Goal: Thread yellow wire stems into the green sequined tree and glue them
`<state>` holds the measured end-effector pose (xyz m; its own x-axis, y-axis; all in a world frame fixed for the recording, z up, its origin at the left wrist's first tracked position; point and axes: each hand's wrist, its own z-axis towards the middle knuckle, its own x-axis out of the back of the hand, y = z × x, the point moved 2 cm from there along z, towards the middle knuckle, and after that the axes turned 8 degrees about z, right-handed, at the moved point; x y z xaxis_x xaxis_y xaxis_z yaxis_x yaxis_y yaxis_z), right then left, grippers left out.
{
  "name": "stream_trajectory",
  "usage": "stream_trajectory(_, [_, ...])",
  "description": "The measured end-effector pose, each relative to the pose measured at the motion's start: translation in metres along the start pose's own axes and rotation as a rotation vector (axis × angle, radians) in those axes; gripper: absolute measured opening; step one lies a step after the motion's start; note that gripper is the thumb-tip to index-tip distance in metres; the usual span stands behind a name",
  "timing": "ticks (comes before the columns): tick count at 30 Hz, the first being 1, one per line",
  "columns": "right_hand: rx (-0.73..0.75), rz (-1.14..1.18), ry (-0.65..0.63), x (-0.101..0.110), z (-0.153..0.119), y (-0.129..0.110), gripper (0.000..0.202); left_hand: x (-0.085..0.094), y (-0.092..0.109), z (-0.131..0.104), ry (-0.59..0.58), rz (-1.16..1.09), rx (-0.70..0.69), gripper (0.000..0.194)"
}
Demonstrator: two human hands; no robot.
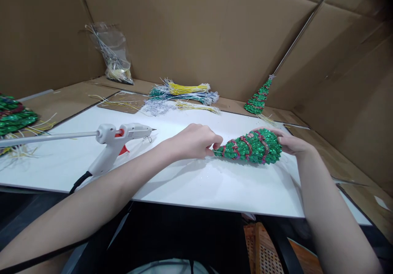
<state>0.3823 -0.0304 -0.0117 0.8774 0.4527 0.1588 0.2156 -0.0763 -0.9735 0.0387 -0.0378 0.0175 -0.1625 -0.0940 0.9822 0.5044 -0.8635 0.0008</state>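
A green glittery miniature Christmas tree [251,147] with red tinsel bands lies on its side above the white board, its narrow tip pointing left. My right hand [288,141] is wrapped round its wide base, with some fingers hidden behind it. My left hand [199,141] is closed in a pinch at the tip, where a thin pale strand shows beside the fingers. What exactly lies between those fingertips is partly hidden. Left of my left hand, a white hot glue gun [107,147] with a red trigger stands on the board, a long glue stick in its back.
Bundles of yellow, green and white wires [187,92] lie at the back, near a pile of clear small pieces [158,107]. Another tree [259,98] leans at the back right; part of one [15,116] shows far left. A plastic bag [115,57] stands against the cardboard wall [196,32].
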Motion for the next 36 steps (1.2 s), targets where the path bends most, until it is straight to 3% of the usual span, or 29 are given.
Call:
stream_trajectory(8, [-0.010, 0.020, -0.010, 0.002, 0.000, 0.002, 0.073, 0.012, -0.010, -0.004, -0.004, -0.059, 0.016, 0.004])
stream_trajectory(14, [-0.009, 0.012, 0.018, 0.001, 0.000, 0.000, 0.073, 0.004, -0.007, -0.001, 0.026, -0.068, 0.007, 0.013])
stream_trajectory(30, [0.034, -0.155, 0.032, -0.002, 0.001, -0.004, 0.077, -0.002, -0.008, 0.000, 0.041, -0.053, 0.005, 0.010])
stream_trajectory(36, [0.062, -0.261, 0.119, -0.011, 0.002, -0.009, 0.067, -0.007, -0.015, 0.001, 0.037, -0.117, 0.007, 0.009])
